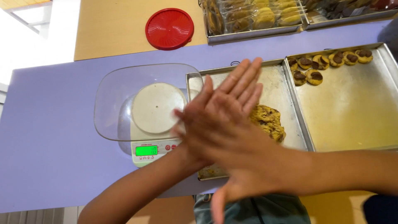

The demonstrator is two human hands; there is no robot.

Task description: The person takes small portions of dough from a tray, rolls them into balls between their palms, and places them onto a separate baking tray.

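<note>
My left hand (pixel 234 89) and my right hand (pixel 222 143) lie flat against each other, palm to palm and crossed, with nothing in either. The left one points up and to the right with straight fingers. The right one lies across it, blurred, its fingers towards the scale. Both hover over a metal baking tray (pixel 275 81) that carries a lump of yellow cookie dough with dark chips (pixel 269 120), partly hidden behind the hands. Left of them a clear square bowl (pixel 112 103) sits on a white kitchen scale (pixel 151 151) with a lit green display.
A second metal tray (pixel 352 108) on the right holds several shaped dough pieces with chocolate tops (pixel 327 62) along its far edge. A red round lid (pixel 169 28) and trays of bagged cookies (pixel 253 16) lie at the back. All of it stands on a purple table (pixel 49 124).
</note>
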